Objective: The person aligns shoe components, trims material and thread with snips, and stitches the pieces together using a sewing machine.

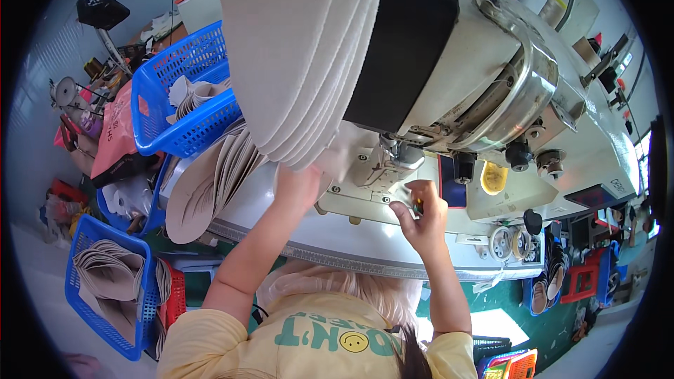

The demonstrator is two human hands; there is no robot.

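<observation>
A large industrial sewing machine [491, 63] with a white body and a black panel stands on a white table [365, 253]. My left hand [298, 186] reaches up under a thick stack of off-white felt-like pieces [295, 49] and grips its lower edge; the fingers are hidden by the stack. My right hand [421, 214] is at the machine bed just right of the presser foot [400, 161]. Its fingers are curled around a small green thing [418, 205] and touch a pale scrap of fabric there.
Fanned beige cut pieces [210, 182] lie at the table's left end. Blue baskets [179, 91] [105, 288] hold more such pieces. A pink bag [116, 133] and a red basket [175, 295] stand at the left. Tape rolls [511, 242] sit at the table's right.
</observation>
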